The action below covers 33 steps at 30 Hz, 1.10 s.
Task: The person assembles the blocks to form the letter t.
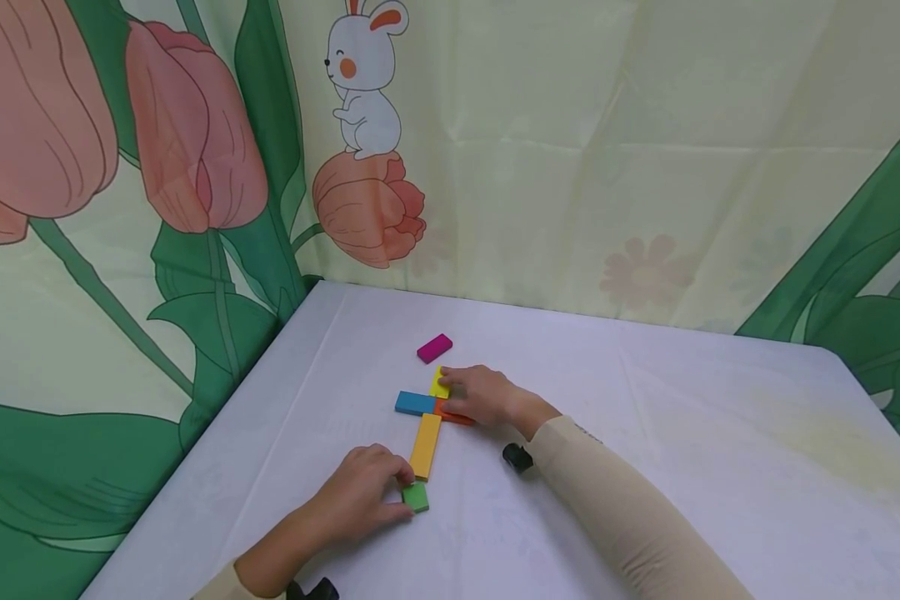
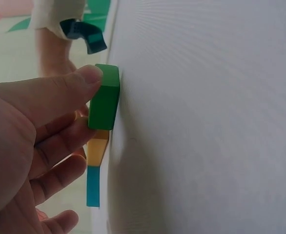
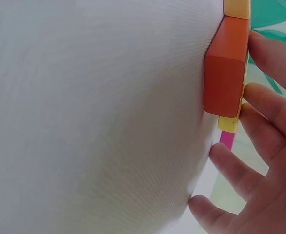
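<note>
Green block [image 1: 416, 498] within left grip [image 1: 356, 493]

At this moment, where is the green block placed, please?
In the head view, the green block is low, slightly left of centre: the left hand pinches it, just on the near side of the amber block.

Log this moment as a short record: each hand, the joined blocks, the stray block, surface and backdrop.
Left hand: pinches green block at the near end of amber block
Right hand: touches yellow block and orange-red block
Cross layout: blue block left, orange-red right, yellow far, amber near
Set apart: magenta block, beyond the yellow block
Surface: white tablecloth
Backdrop: printed rabbit and tulips
</note>
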Tool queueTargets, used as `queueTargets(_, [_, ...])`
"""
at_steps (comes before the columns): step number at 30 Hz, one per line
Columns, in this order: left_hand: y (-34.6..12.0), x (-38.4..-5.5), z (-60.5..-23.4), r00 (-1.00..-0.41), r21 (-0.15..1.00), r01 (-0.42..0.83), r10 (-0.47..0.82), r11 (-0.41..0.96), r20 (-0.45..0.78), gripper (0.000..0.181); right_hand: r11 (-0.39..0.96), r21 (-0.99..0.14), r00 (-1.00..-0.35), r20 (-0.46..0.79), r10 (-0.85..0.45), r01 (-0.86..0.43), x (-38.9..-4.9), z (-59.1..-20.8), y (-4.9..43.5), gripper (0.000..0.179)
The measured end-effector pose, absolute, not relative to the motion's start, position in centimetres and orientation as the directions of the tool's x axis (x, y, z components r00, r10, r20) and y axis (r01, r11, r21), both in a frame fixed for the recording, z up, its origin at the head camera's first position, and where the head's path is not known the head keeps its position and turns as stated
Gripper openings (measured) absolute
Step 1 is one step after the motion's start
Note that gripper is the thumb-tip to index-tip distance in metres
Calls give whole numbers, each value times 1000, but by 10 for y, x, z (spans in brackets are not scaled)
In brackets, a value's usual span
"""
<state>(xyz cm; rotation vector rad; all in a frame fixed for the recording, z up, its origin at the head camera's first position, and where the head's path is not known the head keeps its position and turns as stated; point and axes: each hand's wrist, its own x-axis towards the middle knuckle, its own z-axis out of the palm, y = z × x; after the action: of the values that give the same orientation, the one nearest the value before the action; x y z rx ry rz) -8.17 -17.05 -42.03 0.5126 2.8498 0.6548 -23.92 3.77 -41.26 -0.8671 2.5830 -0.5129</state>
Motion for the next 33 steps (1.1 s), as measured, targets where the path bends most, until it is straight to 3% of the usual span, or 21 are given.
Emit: queueTargets(33, [-164,-85,-417,-923,418,314,378,853,-78,33,740,-438,-734,-227,-640,-511,-242,-414,37,50])
